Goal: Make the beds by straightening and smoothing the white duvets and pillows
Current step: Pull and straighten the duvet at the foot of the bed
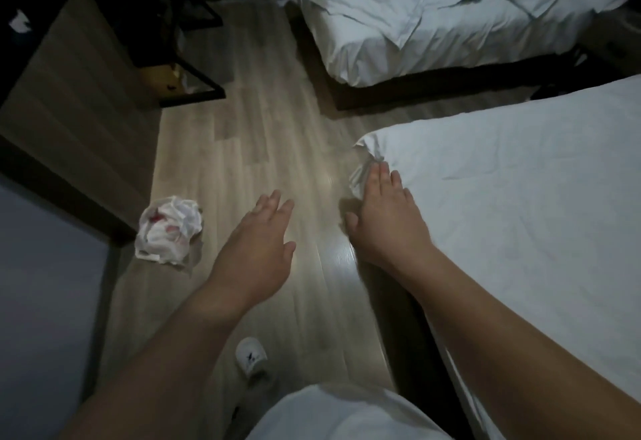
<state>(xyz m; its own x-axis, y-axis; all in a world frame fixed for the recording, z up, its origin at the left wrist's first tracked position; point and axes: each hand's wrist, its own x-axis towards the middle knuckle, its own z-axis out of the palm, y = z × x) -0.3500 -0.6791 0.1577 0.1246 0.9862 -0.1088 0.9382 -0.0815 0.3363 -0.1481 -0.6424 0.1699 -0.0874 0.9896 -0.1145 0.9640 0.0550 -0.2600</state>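
The near bed (527,203) on the right carries a flat white duvet with light creases. Its front left corner (369,148) is bunched and hangs down. My right hand (385,217) lies with straight fingers against the side of that corner, just below the bunched cloth. My left hand (258,249) hovers over the wooden floor, fingers straight and spread, holding nothing. The far bed (433,23) at the top has a rumpled white duvet with loose folds and crumpled pillows.
A crumpled white plastic bag (170,231) with red inside lies on the floor to the left. A dark wooden cabinet (69,92) and a black metal rack (187,58) line the left side. My white slipper (251,358) stands below my arms.
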